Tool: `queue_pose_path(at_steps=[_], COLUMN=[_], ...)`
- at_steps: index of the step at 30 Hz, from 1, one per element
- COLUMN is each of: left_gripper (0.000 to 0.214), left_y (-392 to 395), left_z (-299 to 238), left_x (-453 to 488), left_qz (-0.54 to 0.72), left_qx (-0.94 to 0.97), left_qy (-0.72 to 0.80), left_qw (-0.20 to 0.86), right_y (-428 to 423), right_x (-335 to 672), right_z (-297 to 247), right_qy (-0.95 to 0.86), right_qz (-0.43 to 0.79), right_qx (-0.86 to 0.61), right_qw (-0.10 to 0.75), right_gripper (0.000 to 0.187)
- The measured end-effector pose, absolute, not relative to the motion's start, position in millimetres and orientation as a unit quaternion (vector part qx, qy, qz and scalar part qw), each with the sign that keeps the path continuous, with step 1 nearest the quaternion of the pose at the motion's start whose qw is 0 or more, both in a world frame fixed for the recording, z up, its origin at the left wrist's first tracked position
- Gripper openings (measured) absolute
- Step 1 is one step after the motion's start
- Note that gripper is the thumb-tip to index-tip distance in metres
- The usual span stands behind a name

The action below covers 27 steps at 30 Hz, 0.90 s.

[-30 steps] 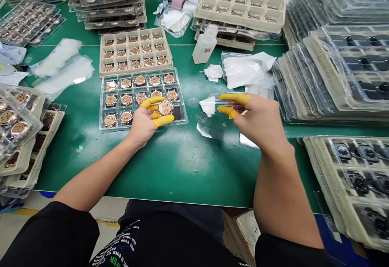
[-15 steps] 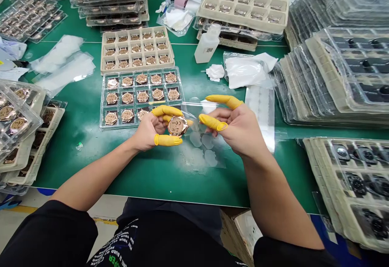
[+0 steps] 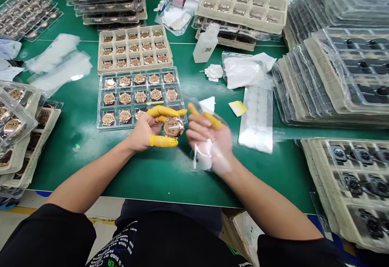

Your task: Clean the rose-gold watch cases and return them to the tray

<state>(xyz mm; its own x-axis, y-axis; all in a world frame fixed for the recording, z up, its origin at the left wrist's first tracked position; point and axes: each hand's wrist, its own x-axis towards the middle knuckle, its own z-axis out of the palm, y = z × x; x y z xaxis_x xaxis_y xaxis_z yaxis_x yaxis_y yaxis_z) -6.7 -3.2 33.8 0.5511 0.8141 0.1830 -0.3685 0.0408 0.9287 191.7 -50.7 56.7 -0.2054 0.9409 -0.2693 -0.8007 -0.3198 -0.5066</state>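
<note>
My left hand (image 3: 152,131) wears yellow finger cots and grips a round rose-gold watch case (image 3: 173,127) by its edge, the CE-marked back facing up. Just to the right, my right hand (image 3: 209,133), also in yellow finger cots, is smeared by motion. Its fingers are curled around a clear plastic film sheet (image 3: 203,155), which hangs below the palm and shows glare. Behind my left hand lies a clear tray (image 3: 99,113) of similar watch cases in rows. A thin yellowish stick (image 3: 154,103) rests across that tray.
A beige tray (image 3: 100,62) of watch cases sits behind the clear one. A white bottle (image 3: 206,44), wipes (image 3: 243,71), a yellow-and-white paper piece (image 3: 238,108) and a long film strip (image 3: 257,123) lie to the right. Tray stacks (image 3: 322,92) flank both sides.
My right hand has moved left and down toward the watch case, carrying the clear film sheet off the table. The yellow-and-white paper now shows. My left hand stays nearly in place.
</note>
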Motion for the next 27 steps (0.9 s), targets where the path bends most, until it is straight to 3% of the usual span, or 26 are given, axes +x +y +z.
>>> queue_pose_path(at_steps=[4, 11, 13, 17, 19, 23, 25, 27], left_gripper=[0.058, 0.063, 0.067, 0.074, 0.071, 0.061, 0.061, 0.065], left_y=[0.0, 1.7, 2.9, 7.0, 6.3, -1.3, -3.1, -0.9], left_z=[29.5, 28.8, 31.9, 40.3, 44.2, 44.6, 41.9, 40.0], left_x=[-6.6, -8.4, -9.8, -14.4, -15.8, -13.2, -11.4, -11.2], left_qz=[0.450, 0.413, 0.447, 0.525, 0.476, 0.358, 0.361, 0.397], left_qx=[0.578, 0.592, 0.585, 0.556, 0.556, 0.541, 0.523, 0.505], left_qy=[0.203, 0.275, 0.291, 0.297, 0.295, 0.272, 0.266, 0.281], left_qw=[0.650, 0.635, 0.611, 0.571, 0.613, 0.711, 0.725, 0.713], right_y=[-62.4, -62.8, -62.8, -64.1, -65.8, -71.4, -71.0, -65.6], right_x=[180.1, 186.7, 186.0, 179.9, 175.5, 168.7, 170.1, 176.9], right_z=[47.1, 44.0, 44.8, 41.6, 35.7, 23.0, 21.0, 23.4], right_qy=[-0.038, -0.091, -0.099, -0.072, -0.061, -0.091, -0.142, -0.226], right_qz=[0.905, 0.966, 0.958, 0.891, 0.918, 0.981, 0.979, 0.946], right_qx=[-0.188, -0.143, -0.162, -0.245, -0.205, -0.049, -0.067, -0.179], right_qw=[0.379, 0.193, 0.213, 0.376, 0.334, 0.162, 0.131, 0.146], right_gripper=[0.040, 0.058, 0.067, 0.065, 0.062, 0.062, 0.061, 0.055])
